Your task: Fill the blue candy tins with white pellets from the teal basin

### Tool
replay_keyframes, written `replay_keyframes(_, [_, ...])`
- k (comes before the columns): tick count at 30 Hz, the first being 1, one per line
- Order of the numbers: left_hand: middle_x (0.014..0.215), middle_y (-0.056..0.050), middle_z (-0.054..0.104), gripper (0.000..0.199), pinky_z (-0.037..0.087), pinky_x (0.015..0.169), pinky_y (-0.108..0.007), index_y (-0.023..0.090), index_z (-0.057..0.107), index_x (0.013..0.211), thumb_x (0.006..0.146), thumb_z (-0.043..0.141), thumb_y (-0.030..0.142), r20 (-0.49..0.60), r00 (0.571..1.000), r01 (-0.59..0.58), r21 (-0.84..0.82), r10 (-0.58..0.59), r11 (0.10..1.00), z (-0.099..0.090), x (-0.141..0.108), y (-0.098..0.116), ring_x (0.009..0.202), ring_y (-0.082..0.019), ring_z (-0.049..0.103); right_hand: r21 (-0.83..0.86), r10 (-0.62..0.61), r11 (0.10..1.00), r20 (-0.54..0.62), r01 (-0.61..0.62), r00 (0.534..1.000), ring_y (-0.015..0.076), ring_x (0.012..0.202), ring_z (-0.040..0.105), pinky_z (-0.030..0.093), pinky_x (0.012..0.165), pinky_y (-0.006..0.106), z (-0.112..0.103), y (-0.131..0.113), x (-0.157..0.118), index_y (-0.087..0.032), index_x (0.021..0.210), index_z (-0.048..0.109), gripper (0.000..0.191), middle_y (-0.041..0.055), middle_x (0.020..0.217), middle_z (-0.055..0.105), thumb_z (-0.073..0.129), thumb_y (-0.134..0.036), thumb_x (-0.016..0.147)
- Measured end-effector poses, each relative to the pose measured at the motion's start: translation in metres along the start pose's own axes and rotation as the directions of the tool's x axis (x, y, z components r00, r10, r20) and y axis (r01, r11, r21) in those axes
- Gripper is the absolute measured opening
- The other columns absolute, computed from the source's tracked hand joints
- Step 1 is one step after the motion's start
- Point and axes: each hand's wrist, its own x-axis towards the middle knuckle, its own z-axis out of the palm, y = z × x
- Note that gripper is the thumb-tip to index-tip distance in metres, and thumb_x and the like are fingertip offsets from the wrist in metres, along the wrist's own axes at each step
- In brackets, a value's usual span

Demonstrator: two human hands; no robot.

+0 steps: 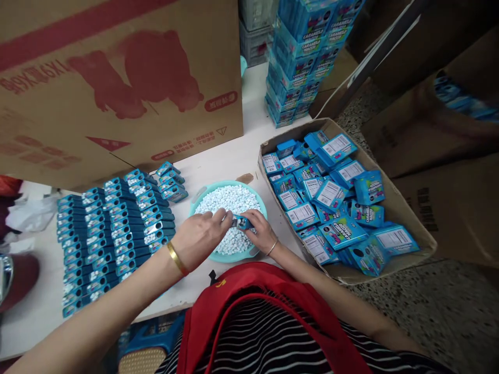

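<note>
Over a pale green basin (pixel 262 202) heaped with small white and light-blue candies (pixel 230 198), both my hands meet at a small blue candy box (pixel 244 223). My right hand (pixel 260 231) grips the box from the right, its top end turned toward the other hand. From the left comes my left hand (pixel 205 234), closed, its fingertips pinched together at the end of the box. What those fingertips hold is hidden. Left of the basin, several rows of blue candy boxes (pixel 120 223) stand with their ends up, white candies showing at many of them.
A cardboard tray (pixel 423 241) full of blue boxes sits at the right. Stacked packs of blue boxes (pixel 298 67) rise behind it. A large carton (pixel 156 67) walls off the back left of the white table (pixel 249 148). A blue stool (pixel 152 340) stands below the front edge.
</note>
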Motion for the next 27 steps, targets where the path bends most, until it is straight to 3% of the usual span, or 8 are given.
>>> replay_keyframes(4, [0.106, -0.009, 0.060, 0.031, 0.052, 0.073, -0.032, 0.018, 0.052, 0.118, 0.088, 0.044, 0.019, -0.098, 0.995, -0.023, -0.156, 0.007, 0.988, 0.008, -0.006, -0.025, 0.088, -0.020, 0.062, 0.077, 0.019, 0.997, -0.040, -0.016, 0.999, 0.0227, 0.104, 0.055, 0.050, 0.092, 0.041, -0.002, -0.001, 0.002, -0.023, 0.119, 0.052, 0.037, 0.0094, 0.109, 0.053, 0.058, -0.019, 0.083])
replay_keyframes(8, [0.127, -0.011, 0.051, 0.052, 0.051, 0.084, -0.032, 0.021, 0.042, 0.128, 0.083, 0.056, 0.043, -0.257, 0.966, -0.119, -0.395, 0.014, 0.911, 0.052, 0.007, -0.046, 0.103, -0.021, 0.059, 0.104, 0.005, 0.995, -0.015, -0.004, 1.000, 0.0233, 0.107, 0.056, 0.049, 0.094, 0.040, -0.001, -0.012, 0.005, -0.023, 0.117, 0.053, 0.040, 0.0090, 0.110, 0.056, 0.066, -0.027, 0.080])
replay_keyframes(12, [0.099, -0.006, 0.059, 0.027, 0.050, 0.074, -0.029, 0.020, 0.051, 0.109, 0.088, 0.050, 0.038, -0.252, 0.965, -0.192, -0.504, 0.069, 0.842, 0.094, 0.032, -0.043, 0.085, -0.017, 0.060, 0.044, -0.004, 0.999, 0.048, 0.002, 0.999, 0.0231, 0.109, 0.056, 0.050, 0.094, 0.038, 0.000, -0.018, 0.014, -0.023, 0.120, 0.050, 0.046, 0.0090, 0.114, 0.058, 0.069, -0.029, 0.078])
replay_keyframes(16, [0.088, -0.003, 0.058, 0.019, 0.047, 0.068, -0.027, 0.020, 0.053, 0.097, 0.089, 0.048, 0.037, -0.275, 0.961, -0.191, -0.551, 0.039, 0.812, 0.101, 0.037, -0.049, 0.075, -0.015, 0.056, -0.183, 0.090, 0.978, -0.089, -0.105, 0.992, 0.0220, 0.106, 0.058, 0.050, 0.093, 0.036, -0.050, 0.005, 0.025, -0.022, 0.113, 0.054, 0.041, 0.0081, 0.111, 0.059, 0.064, -0.044, 0.081])
replay_keyframes(20, [0.089, -0.004, 0.058, 0.027, 0.047, 0.072, -0.029, 0.019, 0.053, 0.101, 0.087, 0.051, 0.042, -0.357, 0.916, -0.044, -0.542, -0.182, 0.839, 0.093, 0.024, -0.080, 0.077, -0.017, 0.055, -0.275, 0.303, 0.854, -0.427, -0.441, 0.852, 0.0373, 0.109, 0.054, 0.039, 0.094, 0.061, -0.146, 0.048, 0.016, -0.012, 0.114, 0.052, 0.053, 0.0214, 0.105, 0.058, 0.054, -0.054, 0.083])
replay_keyframes(22, [0.088, -0.005, 0.058, 0.030, 0.047, 0.074, -0.031, 0.018, 0.053, 0.101, 0.085, 0.051, 0.044, -0.382, 0.865, 0.099, -0.507, -0.326, 0.856, 0.096, 0.017, -0.104, 0.079, -0.018, 0.055, -0.303, 0.516, 0.588, -0.574, -0.750, 0.636, 0.0457, 0.109, 0.053, 0.036, 0.091, 0.064, -0.181, 0.079, 0.007, -0.007, 0.119, 0.050, 0.078, 0.0297, 0.103, 0.058, 0.065, -0.065, 0.069])
replay_keyframes(24, [0.091, -0.007, 0.058, 0.032, 0.047, 0.078, -0.031, 0.017, 0.052, 0.101, 0.083, 0.051, 0.043, -0.383, 0.809, 0.242, -0.477, -0.447, 0.845, 0.106, 0.011, -0.133, 0.083, -0.020, 0.056, -0.301, 0.677, 0.367, -0.563, -0.880, 0.475, 0.0500, 0.111, 0.052, 0.034, 0.090, 0.065, -0.193, 0.107, 0.002, -0.008, 0.131, 0.044, 0.098, 0.0351, 0.107, 0.056, 0.070, -0.070, 0.059])
replay_keyframes(27, [0.094, -0.009, 0.059, 0.033, 0.047, 0.079, -0.032, 0.014, 0.053, 0.101, 0.080, 0.050, 0.039, -0.316, 0.768, 0.399, -0.445, -0.557, 0.802, 0.127, 0.003, -0.178, 0.085, -0.021, 0.057, -0.287, 0.779, 0.308, -0.471, -0.907, 0.414, 0.0486, 0.115, 0.051, 0.037, 0.092, 0.062, -0.177, 0.123, 0.007, -0.007, 0.143, 0.027, 0.114, 0.0374, 0.121, 0.051, 0.071, -0.068, 0.058])
